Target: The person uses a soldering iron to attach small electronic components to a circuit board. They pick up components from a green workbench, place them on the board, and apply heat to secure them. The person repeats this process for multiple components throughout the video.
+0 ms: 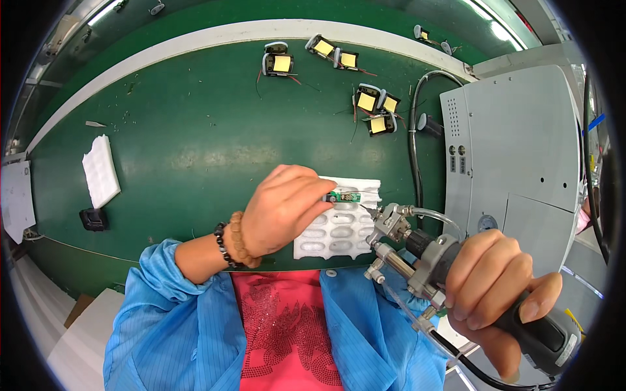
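Pinching green circuit board (pixel 347 197) with left hand (pixel 280 205) over white tray (pixel 342 220); gripping hose-fed tool (pixel 432 260) with right hand (pixel 495 283).

The green work surface (pixel 248 137) looks smooth and semi-gloss, with soft reflections across its middle. At its front edge, the moulded white tray (pixel 341 232) is matt and foam-like, as is the white slab (pixel 101 173) near the left edge. The circuit board (pixel 349 197) has a slight sheen. The handheld dispensing tool pairs a bright metal valve head (pixel 393 225) with a dark matt plastic handle (pixel 540 331) and translucent plastic tubing (pixel 438 214). Beyond the right edge, the grey cabinet (pixel 515 130) resembles smooth painted metal. The striped blue jacket (pixel 176 339) is faintly lustrous cloth; the brown bracelet (pixel 238 238) looks wooden, the black one glossy.
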A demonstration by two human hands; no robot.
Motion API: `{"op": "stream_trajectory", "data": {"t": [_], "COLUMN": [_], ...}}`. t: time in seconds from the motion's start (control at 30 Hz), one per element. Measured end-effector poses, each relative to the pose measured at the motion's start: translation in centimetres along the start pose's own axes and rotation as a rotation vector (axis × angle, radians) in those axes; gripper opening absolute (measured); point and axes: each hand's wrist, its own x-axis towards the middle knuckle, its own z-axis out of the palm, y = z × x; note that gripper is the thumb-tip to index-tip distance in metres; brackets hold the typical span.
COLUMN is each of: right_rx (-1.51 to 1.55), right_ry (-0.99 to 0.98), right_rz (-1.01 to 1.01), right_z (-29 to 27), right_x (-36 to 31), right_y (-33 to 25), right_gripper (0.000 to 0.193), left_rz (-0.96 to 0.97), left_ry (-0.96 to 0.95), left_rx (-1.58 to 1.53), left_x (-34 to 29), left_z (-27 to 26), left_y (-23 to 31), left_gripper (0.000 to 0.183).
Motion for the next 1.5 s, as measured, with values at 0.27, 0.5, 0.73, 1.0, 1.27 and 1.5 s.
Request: {"op": "stream_trajectory", "data": {"t": [0.27,0.5,0.73,1.0,1.27,1.5], "right_rx": [0.111,0.007,0.0,-0.004,-0.015,-0.02], "right_ry": [-0.064,-0.06,-0.027,-0.038,-0.062,-0.041], "right_rz": [0.116,0.088,0.074,0.093,0.137,0.106], "right_z": [0.6,1.4,2.1,2.2,2.5,2.6], "right_x": [0.5,0.9,1.1,1.2,1.4,1.0], "right_y": [1.6,3.2,3.9,4.5,4.2,4.5], "right_gripper": [0.044,0.055,0.056,0.055,0.054,0.055], "left_rz": [-0.056,-0.062,-0.098,-0.103,-0.104,-0.108], "left_ry": [0.057,0.098,0.078,0.061,0.067,0.071], "left_rx": [-0.026,-0.022,-0.066,-0.09,-0.1,-0.108], "left_x": [-0.8,-0.4,-0.4,-0.4,-0.5,-0.4], "left_z": [1.3,1.3,1.0,1.0,1.0,1.0], "left_y": [-1.2,-1.3,-1.4,-1.5,-1.7,-1.6], "left_gripper": [0.036,0.035,0.034,0.033,0.031,0.031]}}
